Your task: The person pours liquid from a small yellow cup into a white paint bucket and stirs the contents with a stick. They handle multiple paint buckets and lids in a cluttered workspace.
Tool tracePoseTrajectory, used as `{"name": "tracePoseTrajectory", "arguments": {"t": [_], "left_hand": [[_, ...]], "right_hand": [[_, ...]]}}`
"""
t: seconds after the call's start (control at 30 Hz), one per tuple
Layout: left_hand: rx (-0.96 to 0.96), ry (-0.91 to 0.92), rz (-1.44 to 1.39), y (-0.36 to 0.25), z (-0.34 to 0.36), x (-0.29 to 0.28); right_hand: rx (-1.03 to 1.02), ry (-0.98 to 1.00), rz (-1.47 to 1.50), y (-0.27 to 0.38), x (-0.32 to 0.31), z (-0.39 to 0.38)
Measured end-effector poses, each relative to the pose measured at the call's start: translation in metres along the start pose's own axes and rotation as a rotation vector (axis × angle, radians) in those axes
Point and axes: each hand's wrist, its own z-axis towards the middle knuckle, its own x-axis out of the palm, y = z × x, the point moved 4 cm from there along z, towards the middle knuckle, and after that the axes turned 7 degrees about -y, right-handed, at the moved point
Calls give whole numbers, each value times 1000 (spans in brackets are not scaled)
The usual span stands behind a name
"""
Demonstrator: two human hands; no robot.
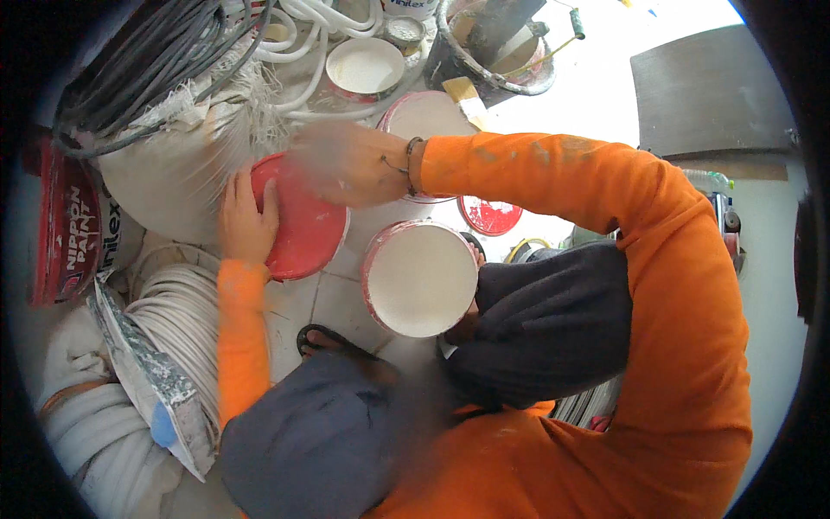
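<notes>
My left hand (249, 216) grips the left edge of a round red bucket lid (303, 229), thumb over its face and fingers at the rim. My right hand (350, 163) reaches across to the lid's upper edge; motion blur smears its fingers, so whether they grip is unclear. A bucket (421, 278) with a smooth off-white surface stands between my feet, just right of the lid. Behind my right wrist is a second, partly hidden bucket (428, 114), with a paintbrush (467, 102) at its edge. A smaller red lid smeared with white (491, 215) lies below my right forearm.
Coiled pale hose (177, 316), a paint-spattered board (156, 372) and a red-and-white paint bucket (73, 225) crowd the left. Grey cable (164, 65) lies over a sack at upper left. A dirty pail (493, 52) holding tools and a white-topped container (365, 67) stand at the back.
</notes>
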Motion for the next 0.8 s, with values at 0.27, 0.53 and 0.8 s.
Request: {"name": "tracePoseTrajectory", "arguments": {"t": [0.27, 0.53, 0.8], "left_hand": [[55, 254, -46, 3, 33, 20], [-45, 261, -108, 8, 34, 17], [-63, -26, -520, -10, 17, -7]], "right_hand": [[-117, 79, 1, 46, 56, -20], [-60, 164, 45, 45, 57, -12], [-108, 94, 56, 38, -57, -15]]}}
